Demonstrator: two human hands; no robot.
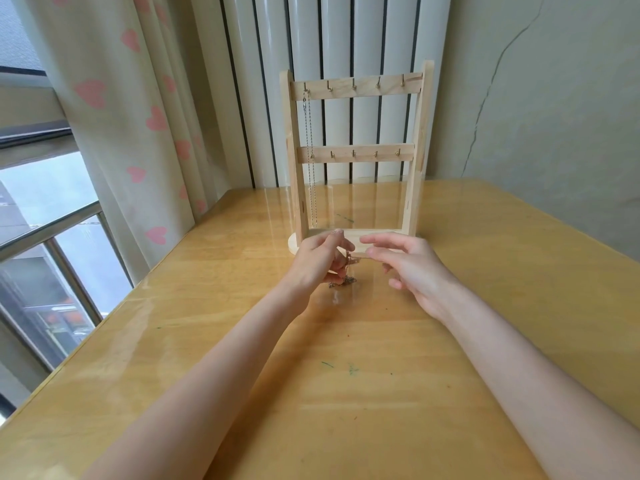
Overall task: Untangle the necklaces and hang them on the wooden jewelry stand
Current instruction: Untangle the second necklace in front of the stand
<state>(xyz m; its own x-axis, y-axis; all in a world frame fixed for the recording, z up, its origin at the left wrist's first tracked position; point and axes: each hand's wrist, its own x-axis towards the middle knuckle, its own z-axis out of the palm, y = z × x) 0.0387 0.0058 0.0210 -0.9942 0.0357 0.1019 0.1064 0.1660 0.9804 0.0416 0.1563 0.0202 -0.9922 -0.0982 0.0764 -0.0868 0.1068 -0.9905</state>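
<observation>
A wooden jewelry stand with two hook rails stands at the back of the table. One silver chain necklace hangs from the leftmost top hook, down almost to the base. My left hand is raised just in front of the stand's base, fingers curled round a tangled necklace whose bunch dangles below the hand. My right hand hovers to the right of it, fingers loosely spread, index and thumb reaching toward the chain, holding nothing that I can see.
The glossy wooden table carries a few small green marks. A curtain with pink hearts and a window are on the left, a white radiator behind the stand, a wall on the right.
</observation>
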